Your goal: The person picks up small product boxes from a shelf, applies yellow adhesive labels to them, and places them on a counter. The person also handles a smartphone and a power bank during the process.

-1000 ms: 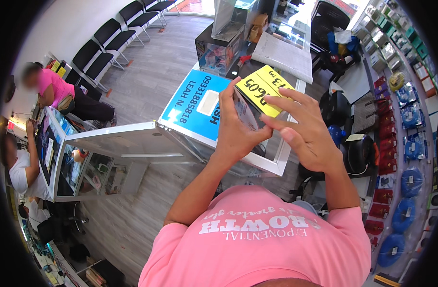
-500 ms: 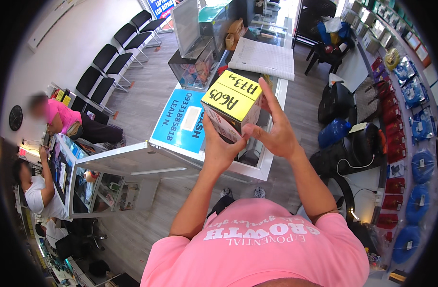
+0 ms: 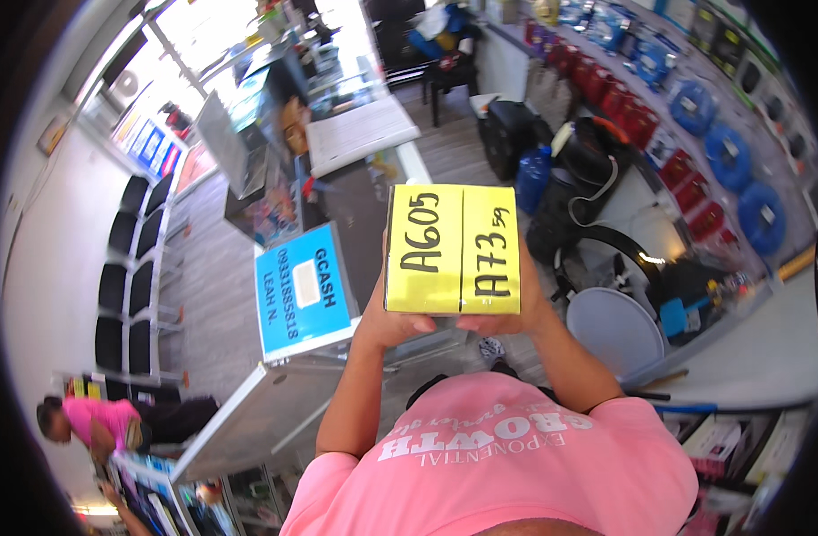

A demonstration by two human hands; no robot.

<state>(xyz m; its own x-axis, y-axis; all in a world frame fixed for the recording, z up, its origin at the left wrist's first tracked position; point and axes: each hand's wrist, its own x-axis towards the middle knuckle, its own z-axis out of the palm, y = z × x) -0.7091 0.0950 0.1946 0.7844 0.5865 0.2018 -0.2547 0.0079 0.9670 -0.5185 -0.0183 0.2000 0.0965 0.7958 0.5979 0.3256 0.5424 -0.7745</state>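
Note:
A small box [image 3: 454, 286] with two bright yellow labels on its upturned face is held up in front of my chest. My left hand [image 3: 387, 326] grips its left side, and the thumb rests along the near lower edge. On the other side my right hand [image 3: 531, 308] holds it the same way, with its thumb close to the left one. Most of my fingers are hidden behind and under the box. Black handwriting covers both labels. A blue sign [image 3: 284, 308] with a pale patch lies on the glass counter to the left.
An open notebook [image 3: 360, 138] lies on the far counter near a clear display case [image 3: 266, 201]. Black chairs [image 3: 123, 277] line the left wall, where a person in pink [image 3: 92, 420] bends over. At right are a round grey stool [image 3: 614, 332] and hanging packets [image 3: 623, 107].
My view has swung to the right. Between both hands the box has turned and come nearer, so its yellow labels now face me. My right fingers have moved from its top edge to its side.

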